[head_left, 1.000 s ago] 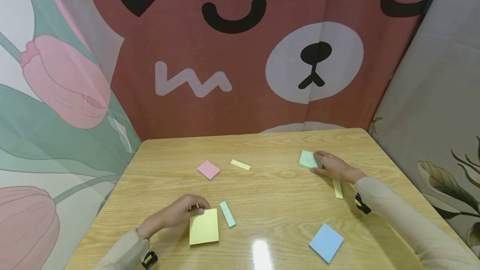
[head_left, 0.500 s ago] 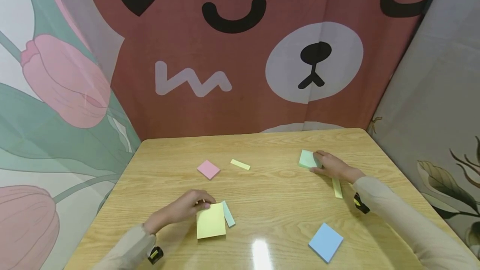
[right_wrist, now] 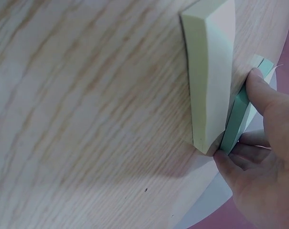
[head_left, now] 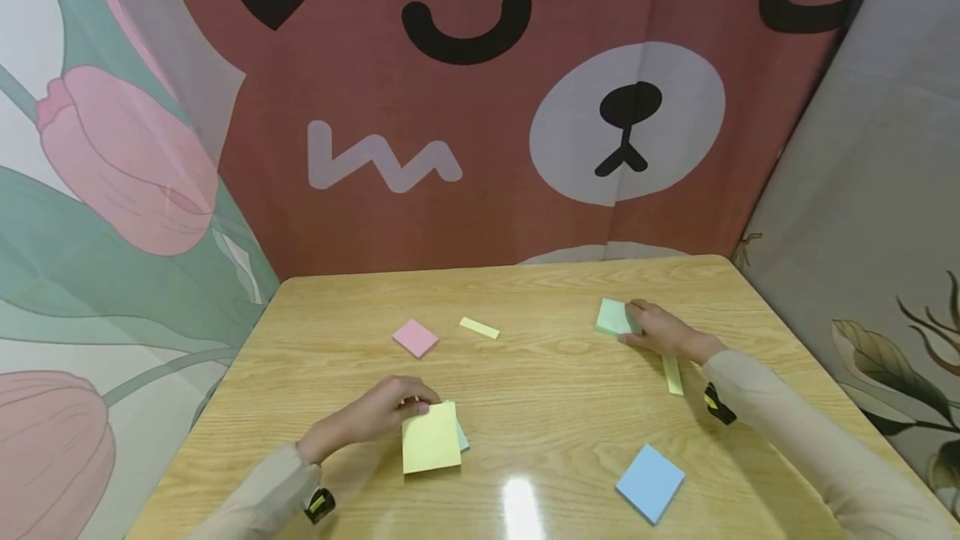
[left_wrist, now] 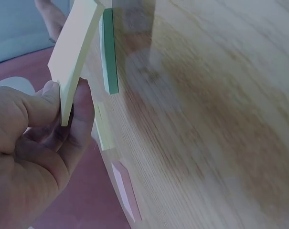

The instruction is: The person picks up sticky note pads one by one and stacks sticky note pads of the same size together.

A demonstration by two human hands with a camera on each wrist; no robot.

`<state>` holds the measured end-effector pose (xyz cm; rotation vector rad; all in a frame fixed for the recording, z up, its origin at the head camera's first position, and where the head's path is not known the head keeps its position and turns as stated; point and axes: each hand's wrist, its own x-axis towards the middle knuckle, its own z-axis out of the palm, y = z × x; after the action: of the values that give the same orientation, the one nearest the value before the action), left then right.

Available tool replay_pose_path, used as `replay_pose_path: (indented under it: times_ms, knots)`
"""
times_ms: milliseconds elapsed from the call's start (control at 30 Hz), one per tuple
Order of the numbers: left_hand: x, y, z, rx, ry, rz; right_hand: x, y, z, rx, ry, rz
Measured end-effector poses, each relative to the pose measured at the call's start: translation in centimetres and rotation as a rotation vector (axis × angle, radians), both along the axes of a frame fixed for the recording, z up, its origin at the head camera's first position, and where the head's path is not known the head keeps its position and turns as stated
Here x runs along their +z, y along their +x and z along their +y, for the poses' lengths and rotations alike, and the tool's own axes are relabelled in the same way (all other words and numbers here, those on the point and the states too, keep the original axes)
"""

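My left hand (head_left: pixel 386 408) pinches a yellow sticky note pad (head_left: pixel 432 438) between thumb and fingers at its far edge. In the left wrist view the yellow pad (left_wrist: pixel 77 47) is tilted up off the wooden table. Partly covered by it in the head view is a narrow green pad (head_left: pixel 462 436). At the back right, my right hand (head_left: pixel 663 332) grips a square green sticky note pad (head_left: pixel 615 317) by its near right side, thumb and fingertips on opposite edges in the right wrist view. A narrow yellow pad (head_left: pixel 672 375) lies just below that hand.
A pink pad (head_left: pixel 416 338) and another narrow yellow strip pad (head_left: pixel 479 328) lie at the back left of the wooden table (head_left: pixel 540 390). Toward the front right lies a blue square pad (head_left: pixel 650 484). A curtain with a bear print (head_left: pixel 480 232) hangs behind the table.
My left hand has carried the yellow pad right and a little away from me, so that it now overlaps the narrow green one. The right hand has stayed on the square green pad.
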<state>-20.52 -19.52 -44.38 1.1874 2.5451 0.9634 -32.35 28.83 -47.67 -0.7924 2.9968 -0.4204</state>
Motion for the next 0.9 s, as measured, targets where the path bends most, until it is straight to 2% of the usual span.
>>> replay_pose_path:
  times_ms: [133,500,733,900]
  knots:
    - [-0.1,-0.2,0.5,-0.012,-0.002,0.019,-0.2,-0.2,0.0,-0.004,0.001,-0.004]
    - [-0.5,-0.5,1.4,-0.014,0.03,0.01,-0.4,-0.3,0.1,0.0,0.005,0.005]
    - [-0.7,-1.0,2.3,-0.021,0.046,0.063,-0.2,-0.2,0.2,0.01,-0.007,0.006]
    - [-0.7,-1.4,3.0,-0.022,0.026,0.05,-0.3,-0.3,0.1,0.009,-0.006,-0.001]
